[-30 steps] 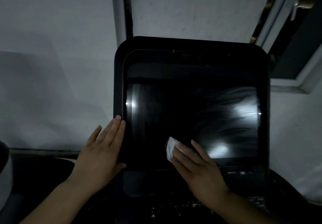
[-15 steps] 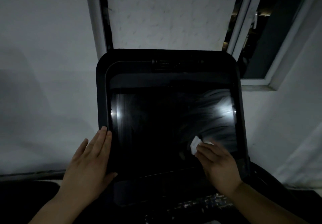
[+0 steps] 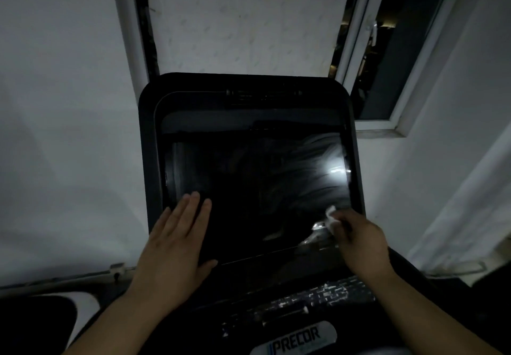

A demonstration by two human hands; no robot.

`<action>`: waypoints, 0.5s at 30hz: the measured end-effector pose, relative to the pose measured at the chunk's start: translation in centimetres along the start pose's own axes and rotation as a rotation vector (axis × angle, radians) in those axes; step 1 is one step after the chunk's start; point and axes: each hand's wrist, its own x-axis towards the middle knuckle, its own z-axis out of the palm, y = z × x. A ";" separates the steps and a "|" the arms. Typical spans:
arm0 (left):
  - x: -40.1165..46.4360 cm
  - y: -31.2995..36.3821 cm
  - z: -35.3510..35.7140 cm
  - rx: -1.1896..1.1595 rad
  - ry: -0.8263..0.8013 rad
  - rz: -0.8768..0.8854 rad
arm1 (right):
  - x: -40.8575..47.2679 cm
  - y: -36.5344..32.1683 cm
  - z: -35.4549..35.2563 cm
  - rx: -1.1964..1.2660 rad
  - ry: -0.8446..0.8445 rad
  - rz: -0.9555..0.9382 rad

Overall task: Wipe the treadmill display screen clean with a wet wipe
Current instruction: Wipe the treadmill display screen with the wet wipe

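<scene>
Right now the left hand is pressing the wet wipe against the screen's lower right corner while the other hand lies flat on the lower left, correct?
Not quite: the head view shows the right hand pressing the wet wipe there; the left hand lies flat on the screen.

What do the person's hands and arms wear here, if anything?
Nothing shows on them. The left hand and the right hand are bare, with no gloves, and no ring can be made out in the dim light. Both forearms are uncovered down to the frame's edge: no sleeve, watch or bracelet is visible.
</scene>
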 end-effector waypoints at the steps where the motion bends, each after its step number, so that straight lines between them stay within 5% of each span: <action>1: 0.1 0.4 0.2 -0.012 -0.007 0.027 | -0.4 -1.2 0.0 0.091 -0.021 0.041; 8: 0.9 3.5 0.0 -0.050 -0.053 0.143 | -2.0 -5.2 -1.2 0.297 -0.056 -0.012; 15: 0.8 7.4 -3.0 -0.046 -0.056 0.137 | -1.8 -4.9 -4.2 -0.112 0.091 -0.356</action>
